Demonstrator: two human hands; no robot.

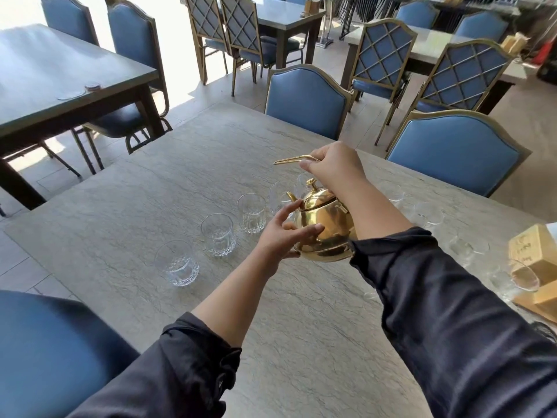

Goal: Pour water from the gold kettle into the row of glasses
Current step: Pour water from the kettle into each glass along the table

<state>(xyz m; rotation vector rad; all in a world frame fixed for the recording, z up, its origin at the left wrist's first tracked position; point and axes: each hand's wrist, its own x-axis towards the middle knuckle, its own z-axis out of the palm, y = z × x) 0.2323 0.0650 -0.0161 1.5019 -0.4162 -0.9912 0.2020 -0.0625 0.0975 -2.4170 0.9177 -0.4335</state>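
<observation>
The gold kettle (327, 227) hangs above the grey stone table (144, 212), tilted with its spout toward a glass (278, 196) in the row. My right hand (333, 164) grips the kettle's thin gold handle from above. My left hand (286, 233) presses its straight fingers against the kettle's round body from the left. Three clear glasses stand in a diagonal row to the left: the nearest glass (177, 263), the middle glass (218, 235) and the farther glass (251, 212). No stream of water is visible.
More clear glasses (428, 212) stand to the right, behind my right arm. A wooden holder (533, 254) sits at the table's right edge. Blue padded chairs (307, 99) line the far side, another blue chair (45, 351) is near left. Other tables stand beyond.
</observation>
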